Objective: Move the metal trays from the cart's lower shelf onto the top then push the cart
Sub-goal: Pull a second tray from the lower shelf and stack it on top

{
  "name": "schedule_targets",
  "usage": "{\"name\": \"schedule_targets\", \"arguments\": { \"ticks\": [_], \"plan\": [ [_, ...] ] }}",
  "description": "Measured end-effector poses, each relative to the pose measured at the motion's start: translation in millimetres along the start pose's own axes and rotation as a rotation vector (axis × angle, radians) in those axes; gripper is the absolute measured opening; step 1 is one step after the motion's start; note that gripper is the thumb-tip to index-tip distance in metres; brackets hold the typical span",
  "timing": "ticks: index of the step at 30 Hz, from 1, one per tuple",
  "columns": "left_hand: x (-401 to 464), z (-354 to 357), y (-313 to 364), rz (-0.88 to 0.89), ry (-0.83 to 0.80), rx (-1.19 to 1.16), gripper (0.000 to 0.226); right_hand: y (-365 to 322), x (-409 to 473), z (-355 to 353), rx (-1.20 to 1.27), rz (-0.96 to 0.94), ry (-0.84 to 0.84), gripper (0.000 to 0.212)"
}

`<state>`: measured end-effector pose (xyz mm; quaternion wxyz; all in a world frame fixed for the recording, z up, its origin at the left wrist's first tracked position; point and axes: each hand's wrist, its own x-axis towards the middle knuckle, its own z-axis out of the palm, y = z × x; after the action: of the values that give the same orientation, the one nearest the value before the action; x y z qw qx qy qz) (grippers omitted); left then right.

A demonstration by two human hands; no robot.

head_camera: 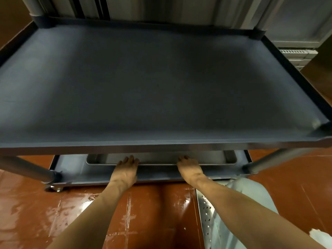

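A grey cart fills the view; its bare top shelf (161, 83) has a raised rim. Below it, on the lower shelf (71, 168), lies a shallow metal tray (230, 159), mostly hidden under the top shelf. My left hand (125, 169) reaches under the top shelf, and its fingers rest over the tray's near rim. My right hand (188, 168) does the same further right, fingers curled onto that rim. I cannot tell how many trays are stacked there.
The floor (152, 203) is wet, glossy red-brown tile. A perforated metal drain strip (204, 212) runs along it by my right knee. A cart caster (53, 187) sits at the lower left. Steel cabinets (296, 18) stand beyond the cart.
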<state>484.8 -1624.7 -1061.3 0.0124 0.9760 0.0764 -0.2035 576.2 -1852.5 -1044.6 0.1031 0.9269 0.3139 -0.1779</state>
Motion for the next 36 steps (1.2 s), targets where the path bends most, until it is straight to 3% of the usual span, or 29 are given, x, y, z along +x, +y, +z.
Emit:
{"name": "schedule_targets", "arguments": {
  "ticks": [5,11,14,18,24,28,36],
  "plan": [
    [-17.3,-21.9,0.9,-0.004,0.154,0.069,0.059,6.3,-26.7,-35.0,0.043,-0.001,0.066,0.038],
    [-64.6,-73.3,-3.3,0.085,0.048,0.038,0.037,4.0,-85.3,-84.3,0.126,0.093,0.015,0.033],
    [-90.8,-96.2,-6.6,0.137,0.056,0.018,0.047,-1.7,-109.8,-104.5,0.16,0.107,0.049,0.047],
    [-122.4,-131.3,-10.2,0.169,0.036,-0.051,0.041,-4.0,-136.5,-138.8,0.151,0.072,0.042,0.053],
    [-176.4,-195.9,-11.7,0.086,-0.178,-0.219,0.036,2.5,-179.1,-216.5,0.198,-0.034,-0.076,0.051],
    [-212.4,-245.9,-16.9,0.073,-0.302,-0.163,0.051,8.3,-215.6,-278.6,0.254,-0.084,-0.171,0.04],
    [-267.9,-383.1,-36.2,0.215,-0.392,-0.127,0.062,28.9,-277.7,-399.6,0.372,-0.111,-0.338,0.036]
  ]
}}
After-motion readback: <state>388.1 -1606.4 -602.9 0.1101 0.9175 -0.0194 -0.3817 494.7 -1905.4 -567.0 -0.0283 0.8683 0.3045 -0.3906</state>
